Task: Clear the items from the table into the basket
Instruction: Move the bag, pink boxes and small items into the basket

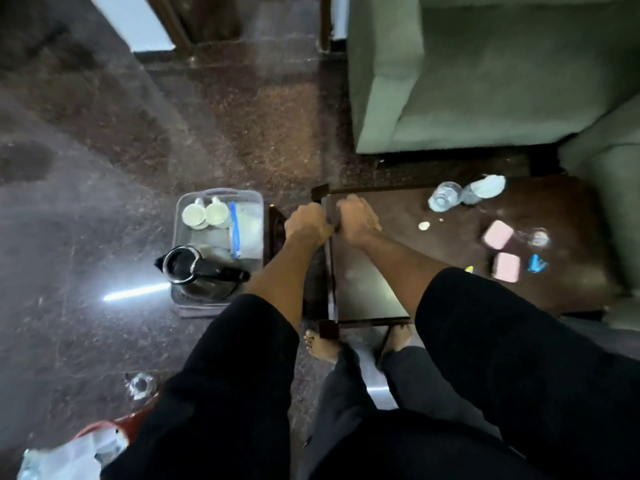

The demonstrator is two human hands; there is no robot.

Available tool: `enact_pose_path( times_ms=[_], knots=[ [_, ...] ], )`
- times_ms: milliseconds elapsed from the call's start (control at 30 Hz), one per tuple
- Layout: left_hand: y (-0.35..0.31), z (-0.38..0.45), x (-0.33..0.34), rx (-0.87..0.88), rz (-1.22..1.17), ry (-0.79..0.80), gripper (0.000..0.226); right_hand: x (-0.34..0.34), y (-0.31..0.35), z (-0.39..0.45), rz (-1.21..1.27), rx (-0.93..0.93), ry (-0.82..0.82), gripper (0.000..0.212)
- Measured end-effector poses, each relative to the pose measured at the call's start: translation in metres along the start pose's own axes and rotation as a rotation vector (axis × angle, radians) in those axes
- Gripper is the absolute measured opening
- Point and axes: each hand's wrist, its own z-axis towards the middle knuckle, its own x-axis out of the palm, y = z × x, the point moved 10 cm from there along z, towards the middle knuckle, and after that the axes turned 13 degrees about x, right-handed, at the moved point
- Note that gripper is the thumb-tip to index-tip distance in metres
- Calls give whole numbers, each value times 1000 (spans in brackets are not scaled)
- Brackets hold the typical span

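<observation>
A grey basket [180,216] stands on the floor left of the table. It holds two white cups [205,213], a zip bag with a blue seal [242,230] and a black kettle [194,271]. A dark wooden tray [363,289] with a raised rim lies at the left end of the brown table [460,202]. My left hand [308,223] and my right hand [356,218] are both closed on the tray's left rim, close together. On the table lie clear water bottles [446,195], two pink blocks [498,235], a blue clip [536,263] and a small white disc [424,225].
A green sofa [485,81] stands behind and to the right of the table. My bare feet [322,346] are by the tray's near corner. A white plastic bag [69,455] and a crumpled clear wrapper [140,384] lie on the dark polished floor at lower left.
</observation>
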Motion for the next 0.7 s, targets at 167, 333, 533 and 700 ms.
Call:
enact_pose_path(
  times_ms=[167,333,533,700],
  knots=[
    [-97,16,40,60,-48,39,34,-25,-136,-15,106,267,31,30],
    [-210,32,87,170,-45,126,32,-40,-271,-33,277,457,60,31],
    [-354,55,153,266,-36,166,20,-55,-412,-40,409,558,69,34],
    [-424,90,236,275,-54,216,20,-41,-518,-23,427,607,117,38]
  ],
)
